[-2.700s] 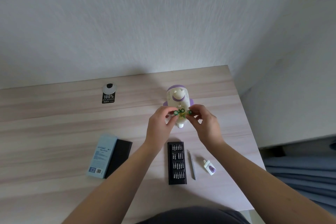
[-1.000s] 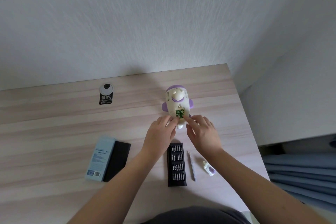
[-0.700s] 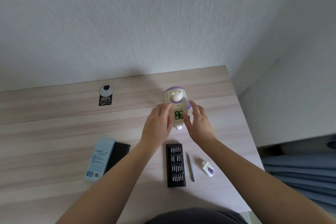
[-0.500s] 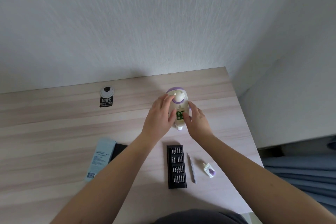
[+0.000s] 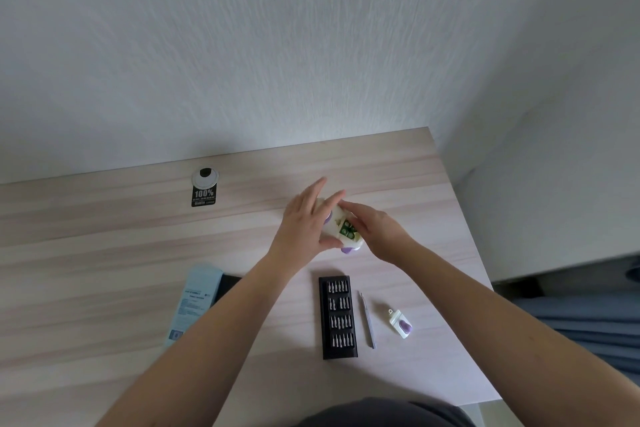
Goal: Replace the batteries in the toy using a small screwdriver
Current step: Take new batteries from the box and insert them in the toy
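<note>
The desk (image 5: 104, 236) fills the lower half of the frame, pale wood grain against a white wall. Just right of centre, two hands close around the toy (image 5: 341, 230), a small cream and purple plastic figure tipped on its side, with green batteries (image 5: 347, 229) showing in its open back. It looks light and hollow, a hard smooth shell that could slip or roll, so I judge the safest hold is across its rounded body from both sides, keeping off the exposed cells and thin compartment edges.

The left hand (image 5: 304, 222) cups the toy from the left, fingers mostly straight and reaching up past its head, thumb tucked under near the base. The right hand (image 5: 377, 227) comes in from the right, fingers extended over the top of the toy towards the left fingertips; whether it presses the batteries or only steadies the shell, I cannot tell.

Lower in the frame lie the black bit case (image 5: 338, 317), the slim screwdriver (image 5: 367, 321) beside it, and the small battery cover (image 5: 400, 323), all untouched.
</note>
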Tool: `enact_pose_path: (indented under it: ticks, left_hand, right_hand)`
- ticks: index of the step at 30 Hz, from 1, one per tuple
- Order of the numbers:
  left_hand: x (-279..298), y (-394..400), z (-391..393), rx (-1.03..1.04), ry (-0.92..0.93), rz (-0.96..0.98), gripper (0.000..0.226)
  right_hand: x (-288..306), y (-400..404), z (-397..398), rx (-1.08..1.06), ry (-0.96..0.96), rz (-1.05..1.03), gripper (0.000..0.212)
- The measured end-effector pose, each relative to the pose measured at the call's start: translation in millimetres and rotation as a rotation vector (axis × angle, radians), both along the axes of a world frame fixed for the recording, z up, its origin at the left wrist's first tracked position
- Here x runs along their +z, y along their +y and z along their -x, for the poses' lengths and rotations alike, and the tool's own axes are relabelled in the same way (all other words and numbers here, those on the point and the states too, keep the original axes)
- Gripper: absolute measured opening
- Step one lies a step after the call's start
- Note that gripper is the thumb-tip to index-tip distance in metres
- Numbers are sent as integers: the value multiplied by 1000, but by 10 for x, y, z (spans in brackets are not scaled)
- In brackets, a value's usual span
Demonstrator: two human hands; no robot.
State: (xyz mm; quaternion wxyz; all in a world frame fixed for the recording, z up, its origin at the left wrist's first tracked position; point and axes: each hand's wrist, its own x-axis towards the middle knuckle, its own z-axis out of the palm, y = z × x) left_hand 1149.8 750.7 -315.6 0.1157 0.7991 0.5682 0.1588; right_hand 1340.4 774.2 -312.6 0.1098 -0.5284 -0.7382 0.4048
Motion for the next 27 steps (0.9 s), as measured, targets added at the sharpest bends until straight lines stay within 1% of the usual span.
enact_pose_path:
  ticks: [2, 6, 10, 12, 14, 16, 20, 25, 27]
  left_hand:
    - [48, -3, -14, 10, -5, 27, 91]
    - [139, 46, -26, 8, 29, 100, 79]
    - [136, 71, -22, 12, 35, 100, 77]
    - [120, 71, -24, 22, 36, 79, 77]
    - [109, 61, -35, 40, 29, 53, 77]
    - [96, 41, -52, 55, 32, 35, 78]
    - [65, -15, -65, 55, 33, 28, 80]
    - [66, -14, -62, 33, 35, 44, 82]
    - [73, -10, -60, 28, 44, 52, 85]
  right_hand:
    - [4, 5, 4, -21, 10, 8, 39]
    - [-16, -27, -29, -158, 99, -16, 34]
    - [-28, -147, -194, -326, 129, -81, 32]
    - [-58, -259, -304, -343, 85, -70, 32]
    - [-141, -428, -420, -294, 16, -36, 32]
    - [-264, -623, -534, -240, -53, 13, 31]
    - [-458, -983, -718, -223, -187, 131, 32]
    - [-611, -1355, -788, -167, -384, 216, 42]
    - [-657, -1459, -787, -166, -419, 216, 45]
